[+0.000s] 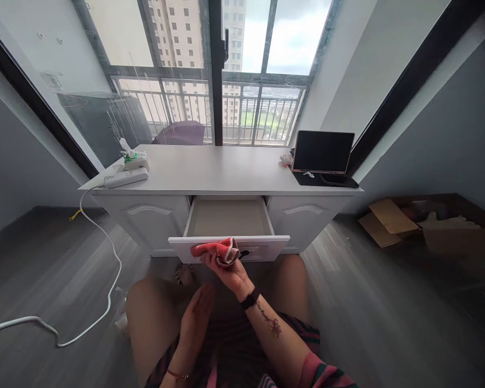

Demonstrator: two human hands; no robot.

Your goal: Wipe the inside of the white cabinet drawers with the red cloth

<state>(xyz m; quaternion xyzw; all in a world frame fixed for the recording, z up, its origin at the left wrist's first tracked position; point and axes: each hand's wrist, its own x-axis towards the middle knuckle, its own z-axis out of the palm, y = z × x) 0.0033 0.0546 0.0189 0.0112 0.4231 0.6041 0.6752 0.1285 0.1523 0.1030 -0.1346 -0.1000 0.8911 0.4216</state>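
A red cloth [217, 251] with a pale edge is bunched up in my right hand [231, 274], whose fingers close around it. The cloth lies against the upper edge and front of a pulled-out white drawer [262, 252], left of its dark handle [244, 254]. Nothing lies inside the drawer that I can see. My left hand [199, 308] is low between my knees, near my leg, holding nothing visible. Its fingers look stretched out and lie side by side.
The white cabinet [218, 168] carries a power strip [126, 178] and tissue pack [136, 160] at left, and a dark screen [324, 152] at right. A white cable [115, 258] runs down across the floor. An opened cardboard box [461, 234] stands at right.
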